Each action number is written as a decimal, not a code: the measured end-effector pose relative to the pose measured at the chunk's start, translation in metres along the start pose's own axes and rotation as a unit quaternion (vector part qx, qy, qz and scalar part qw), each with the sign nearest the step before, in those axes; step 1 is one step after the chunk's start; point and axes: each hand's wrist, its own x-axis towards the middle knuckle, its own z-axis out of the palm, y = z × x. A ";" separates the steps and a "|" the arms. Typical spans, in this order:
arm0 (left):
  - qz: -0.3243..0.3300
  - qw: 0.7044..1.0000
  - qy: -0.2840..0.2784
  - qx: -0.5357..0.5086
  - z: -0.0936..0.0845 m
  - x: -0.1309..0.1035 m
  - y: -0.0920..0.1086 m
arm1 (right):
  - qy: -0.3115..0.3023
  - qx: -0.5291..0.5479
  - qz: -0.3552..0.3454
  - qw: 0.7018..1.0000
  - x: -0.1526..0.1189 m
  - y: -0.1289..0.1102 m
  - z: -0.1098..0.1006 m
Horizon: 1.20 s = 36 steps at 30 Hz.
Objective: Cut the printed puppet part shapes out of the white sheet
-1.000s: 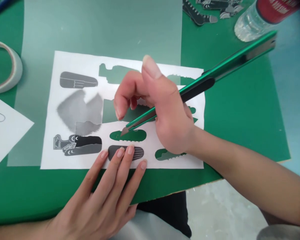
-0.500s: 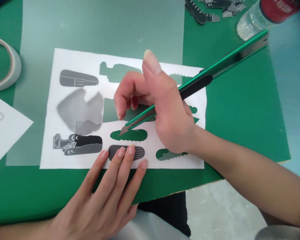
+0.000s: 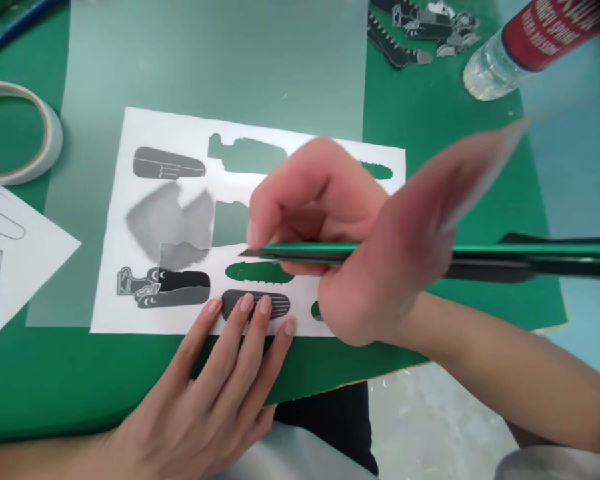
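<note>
A white printed sheet (image 3: 111, 227) with dark grey shapes and several cut-out holes lies in front of me. My left hand (image 3: 220, 380) rests flat on its lower edge, fingertips over a dark striped oval (image 3: 275, 305). In my right hand (image 3: 370, 267) is a green utility knife (image 3: 485, 253), held nearly level with its blade pointing left. The blade tip appears just above a long oval hole (image 3: 255, 272); whether it touches the paper I cannot tell. My right thumb is lifted off the knife, and this hand hides the sheet's right part.
A translucent sheet (image 3: 220, 60) lies beneath the paper on the green table (image 3: 450, 173). At left are a tape roll (image 3: 54, 137) and another drawn sheet (image 3: 35, 260). Cut-out pieces (image 3: 425, 30) and a red-labelled bottle (image 3: 490, 73) occupy the far right.
The knife has swung from a steep diagonal to nearly level. My right hand has turned, its thumb now pointing up and right. The left hand stays on the sheet.
</note>
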 end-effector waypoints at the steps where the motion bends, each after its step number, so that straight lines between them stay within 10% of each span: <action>1: 0.000 1.000 0.003 0.000 0.000 -0.001 0.000 | -0.001 0.010 -0.017 1.000 -0.002 0.003 0.003; 15: 0.002 1.000 0.017 0.008 0.001 -0.004 0.001 | -0.170 0.080 -0.016 0.982 0.007 0.006 0.008; 29: 0.007 0.999 0.027 0.019 0.001 -0.007 0.000 | -0.214 -0.147 0.005 0.966 0.006 0.011 0.011; 36: 0.166 0.984 0.064 0.006 -0.003 -0.013 0.000 | -0.210 -0.147 -0.046 0.965 0.005 0.013 0.009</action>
